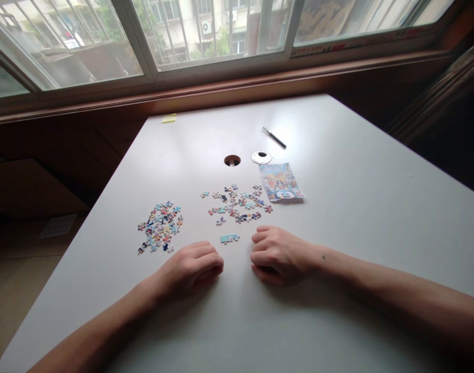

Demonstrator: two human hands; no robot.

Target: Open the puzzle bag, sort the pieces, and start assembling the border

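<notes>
My left hand [194, 263] rests on the white table [361, 207] with its fingers curled in, and nothing shows in it. Across a small gap, my right hand [278, 254] lies in a loose fist, also with nothing visible inside. Just beyond and between the two hands is a teal strip of joined puzzle pieces [229, 239], touched by neither. A dense heap of loose jigsaw pieces [163, 225] lies past my left hand. More scattered jigsaw pieces [237, 207] spread out farther back in the middle.
A colourful picture sheet [281, 181] lies behind my right hand. Behind it are a round silver cover [261, 157], a cable hole [232, 160] in the tabletop and a dark pen [275, 138]. A yellow sticky note [169, 118] sits at the far edge, below the window.
</notes>
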